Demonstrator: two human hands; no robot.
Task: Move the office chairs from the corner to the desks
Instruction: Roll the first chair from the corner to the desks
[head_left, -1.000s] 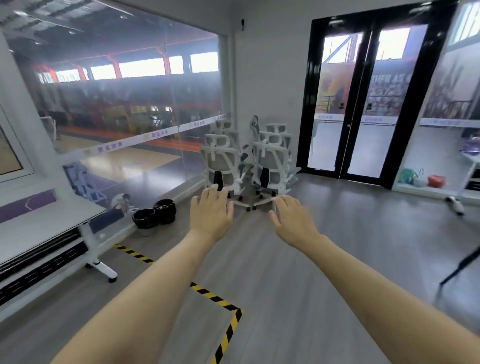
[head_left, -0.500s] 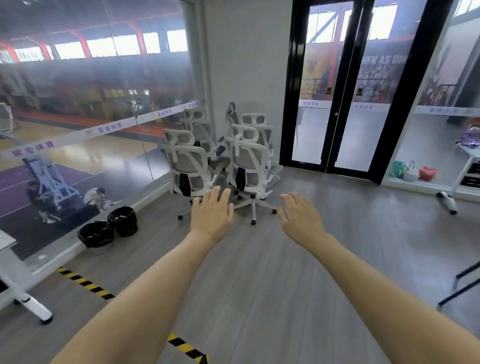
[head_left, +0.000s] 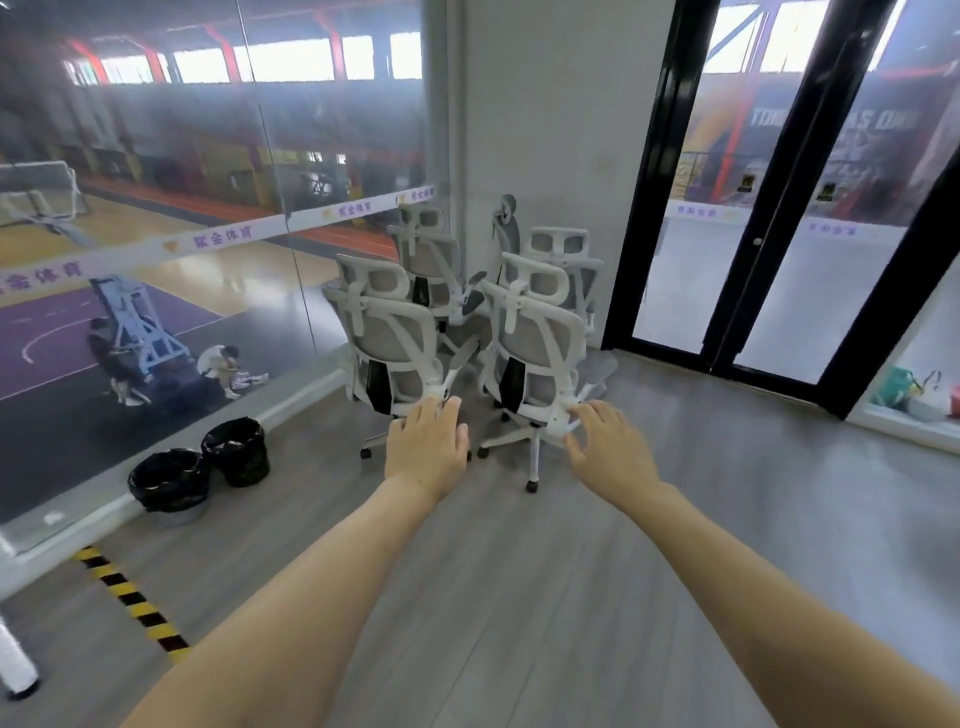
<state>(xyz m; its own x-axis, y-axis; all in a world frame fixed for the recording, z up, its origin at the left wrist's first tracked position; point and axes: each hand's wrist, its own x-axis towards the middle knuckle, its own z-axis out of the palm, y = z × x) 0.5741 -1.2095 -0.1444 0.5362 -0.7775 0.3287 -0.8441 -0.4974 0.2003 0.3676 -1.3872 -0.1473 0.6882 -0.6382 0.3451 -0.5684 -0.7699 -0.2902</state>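
Note:
Several white-framed office chairs with grey mesh backs stand bunched in the corner between the glass wall and the white wall. The front left chair (head_left: 387, 343) and the front right chair (head_left: 537, 348) have their backs toward me; two more, a rear left chair (head_left: 426, 254) and a rear right chair (head_left: 563, 249), stand behind them. Both my arms stretch forward. My left hand (head_left: 428, 449) is open, fingers spread, short of the left chair. My right hand (head_left: 610, 449) is open too, just short of the right chair's base. Neither hand touches a chair.
Two black bins (head_left: 171, 480) (head_left: 236, 449) sit by the glass wall (head_left: 208, 208) on the left. Yellow-black floor tape (head_left: 130, 603) runs at lower left. Black-framed glass doors (head_left: 769, 208) stand to the right of the chairs, with bags (head_left: 909, 389) on a ledge at far right. A white desk leg (head_left: 15, 670) shows at the left edge.
I have walked closer to the corner: the chairs now look much larger and nearer. Both hands stay outstretched and open, now almost at the front chairs. The desk at left has nearly left the view.

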